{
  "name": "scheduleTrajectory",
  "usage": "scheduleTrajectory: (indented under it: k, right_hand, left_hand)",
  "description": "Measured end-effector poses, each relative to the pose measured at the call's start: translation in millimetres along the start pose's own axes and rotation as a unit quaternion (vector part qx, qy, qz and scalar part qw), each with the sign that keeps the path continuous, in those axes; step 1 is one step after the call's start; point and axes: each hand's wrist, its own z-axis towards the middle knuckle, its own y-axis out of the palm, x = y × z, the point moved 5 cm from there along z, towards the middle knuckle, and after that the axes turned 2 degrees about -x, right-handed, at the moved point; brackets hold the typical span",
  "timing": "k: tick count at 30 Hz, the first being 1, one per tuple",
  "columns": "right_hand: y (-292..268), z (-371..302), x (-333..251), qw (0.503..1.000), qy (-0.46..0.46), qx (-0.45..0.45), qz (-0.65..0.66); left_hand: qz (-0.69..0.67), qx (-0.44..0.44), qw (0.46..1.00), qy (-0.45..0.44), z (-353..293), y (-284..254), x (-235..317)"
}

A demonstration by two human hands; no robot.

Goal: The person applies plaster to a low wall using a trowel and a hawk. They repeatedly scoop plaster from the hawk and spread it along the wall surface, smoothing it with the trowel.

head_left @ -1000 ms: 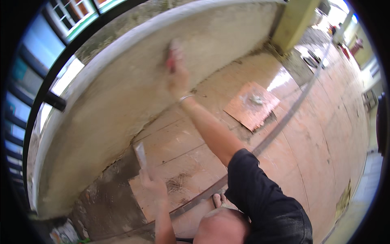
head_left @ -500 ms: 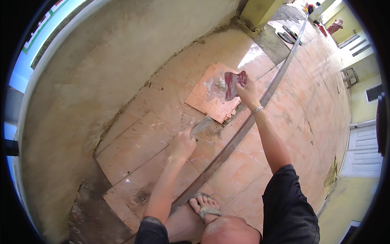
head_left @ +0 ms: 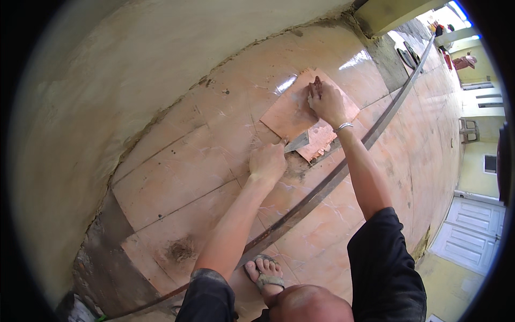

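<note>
My left hand (head_left: pixel 268 162) is closed round a putty knife, and its flat grey blade (head_left: pixel 298 141) points at the near edge of a loose orange tile piece (head_left: pixel 287 114). The tile lies at an angle on the tiled floor, with a ragged, broken edge on its near right side. Bent over the tile, my right hand (head_left: pixel 328 103) grips a bunched dark red rag (head_left: pixel 315 86). Most of the rag is hidden by the fingers. A bracelet circles the right wrist.
A long metal bar (head_left: pixel 300 206) runs diagonally across the floor, passing under my left forearm and beside my sandalled foot (head_left: pixel 265 273). A plastered wall (head_left: pixel 107 70) rises at the left. Dark sandals (head_left: pixel 410 56) lie far right, and a white door (head_left: pixel 472 225) stands at the right.
My right hand has lowered the rag onto the tile, where it is now bunched up. The left hand has brought the putty knife closer to the tile. The view has shifted.
</note>
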Motion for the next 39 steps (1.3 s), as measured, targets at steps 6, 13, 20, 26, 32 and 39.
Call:
scheduleTrajectory:
  k: [6, 13, 20, 26, 32, 39]
  right_hand:
    - [-0.9, -11.3, -23.1, 0.990, -0.011, -0.099, 0.103]
    - [-10.8, -72.7, 3.1, 0.681, 0.169, -0.169, 0.692]
    - [-9.8, -118.6, -124.1, 0.410, 0.124, -0.181, 0.885]
    - [-23.7, -145.5, -202.5, 0.341, 0.120, -0.250, 0.898]
    - [-59.4, -157.1, -179.3, 0.395, 0.170, -0.276, 0.860]
    - [-133.2, -118.5, -174.5, 0.465, 0.147, -0.212, 0.847]
  left_hand:
    - [-0.034, 0.031, 0.999, 0.019, -25.3, -28.6, -12.0]
    - [-0.054, 0.138, 0.989, -0.013, -217.5, -108.6, -108.0]
    - [0.112, 0.196, 0.967, -0.118, -409.0, -231.2, -148.8]
    - [0.187, 0.366, 0.901, -0.137, -452.5, -295.8, -129.4]
    - [0.246, 0.300, 0.914, -0.118, -459.2, -316.7, -96.3]
    - [0.213, 0.235, 0.944, -0.088, -437.4, -337.1, -99.9]
